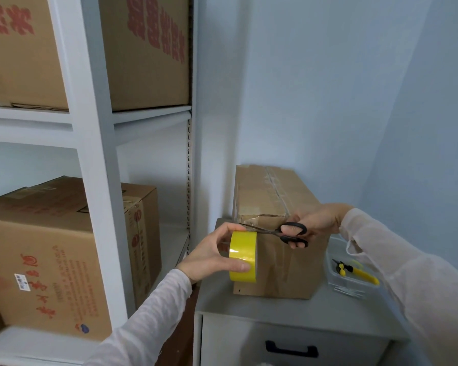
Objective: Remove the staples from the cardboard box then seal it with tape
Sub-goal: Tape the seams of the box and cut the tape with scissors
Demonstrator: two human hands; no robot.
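Your cardboard box [288, 273], grey cabinet [275, 310] beneath it, looks stiff yet light: brace its top edge. At its front your left hand [212, 256] grips the yellow tape roll [242, 256]; your right hand [316, 223] holds scissors [265, 230], fingers through the loops

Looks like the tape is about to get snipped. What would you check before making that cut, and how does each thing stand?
1. Left hand grips the tape roll: ok.
2. Right hand grips the scissors by the handles: ok.
3. Blades straddle the tape strip: cannot tell, too faint.
4. Left fingers clear of the blade tips: not ok, tips sit very close.
5. Cardboard box flat on the cabinet: ok.
6. All staples removed: cannot tell.
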